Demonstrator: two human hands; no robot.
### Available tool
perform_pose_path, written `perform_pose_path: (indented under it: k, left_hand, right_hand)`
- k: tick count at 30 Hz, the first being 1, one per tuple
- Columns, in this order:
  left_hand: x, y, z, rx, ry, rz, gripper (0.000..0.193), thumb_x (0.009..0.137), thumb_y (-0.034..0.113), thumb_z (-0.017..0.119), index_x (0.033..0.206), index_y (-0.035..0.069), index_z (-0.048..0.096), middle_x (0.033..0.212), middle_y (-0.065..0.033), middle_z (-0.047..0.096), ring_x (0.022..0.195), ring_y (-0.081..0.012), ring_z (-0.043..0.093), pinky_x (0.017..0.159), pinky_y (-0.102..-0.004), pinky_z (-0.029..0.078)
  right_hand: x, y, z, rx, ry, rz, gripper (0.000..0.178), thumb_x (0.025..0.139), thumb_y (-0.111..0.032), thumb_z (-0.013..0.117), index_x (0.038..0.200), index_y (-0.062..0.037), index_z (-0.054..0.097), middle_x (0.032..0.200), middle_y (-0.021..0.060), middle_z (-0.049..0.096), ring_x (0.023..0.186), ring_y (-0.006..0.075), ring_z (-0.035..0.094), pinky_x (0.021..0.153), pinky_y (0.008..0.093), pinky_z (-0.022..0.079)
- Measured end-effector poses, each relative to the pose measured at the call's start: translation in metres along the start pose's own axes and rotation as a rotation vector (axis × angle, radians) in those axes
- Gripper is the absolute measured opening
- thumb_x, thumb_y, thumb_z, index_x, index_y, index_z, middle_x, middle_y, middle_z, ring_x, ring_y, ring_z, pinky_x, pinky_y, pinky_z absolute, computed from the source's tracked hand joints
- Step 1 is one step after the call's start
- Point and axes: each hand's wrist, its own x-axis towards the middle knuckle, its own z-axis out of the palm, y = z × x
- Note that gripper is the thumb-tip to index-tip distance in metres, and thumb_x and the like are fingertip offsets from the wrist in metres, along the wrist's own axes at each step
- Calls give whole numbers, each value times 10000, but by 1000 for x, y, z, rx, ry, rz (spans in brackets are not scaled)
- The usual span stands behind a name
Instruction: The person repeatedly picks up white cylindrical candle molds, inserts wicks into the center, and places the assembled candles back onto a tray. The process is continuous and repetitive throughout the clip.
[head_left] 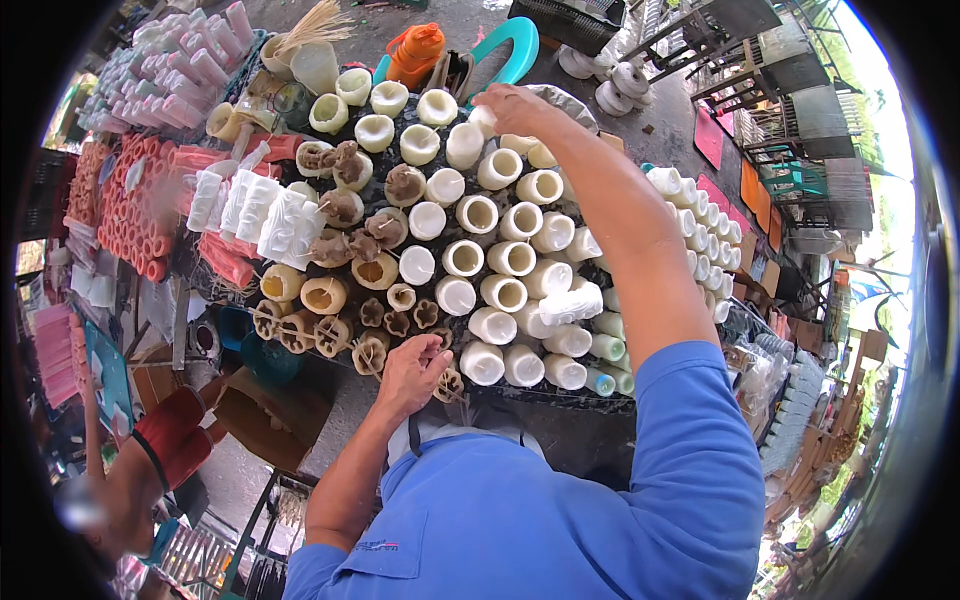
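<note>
A crowded desk point(460, 329) is holding rows of cream cylinders and brown cups. The right hand point(513, 108) is resting at its 12 o'clock edge, fingers bent over a partly hidden pale cylinder point(482, 123) at their 7 o'clock, seemingly standing upright; whether they are gripping is unclear. The nearer left hand point(410, 376) is curling, thumb and forefinger close together, beside a brown fluted cup point(448, 386) at its 4 o'clock.

The person's right hand point(515, 108) reaches well ahead of the left hand point(409, 376) and to its right, back uppermost, its arm point(618, 215) stretched long. The left hand's fingers curl, thumb near them; its forearm point(350, 455) slants back leftward behind it.
</note>
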Motion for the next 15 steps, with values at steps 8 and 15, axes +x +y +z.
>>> perform_pose_path:
  k: [8, 15]
  left_hand:
    - [60, 20, 32, 549, 153, 352, 682, 844, 277, 858, 1343, -51, 529, 1146, -219, 635, 864, -404, 722, 739, -459, 598]
    - [88, 19, 48, 548, 133, 211, 514, 829, 310, 844, 1125, -16, 579, 956, -225, 705, 860, -435, 724, 766, -520, 589]
  right_hand:
    - [-27, -27, 23, -166, 268, 84, 615, 918, -112, 685, 1522, -134, 568, 1415, 181, 617, 1321, 372, 607, 1137, 465, 488]
    - [-161, -104, 16, 367, 544, 131, 483, 910, -244, 791, 1334, -39, 684, 1392, 205, 667, 1296, 396, 632, 1129, 450, 486]
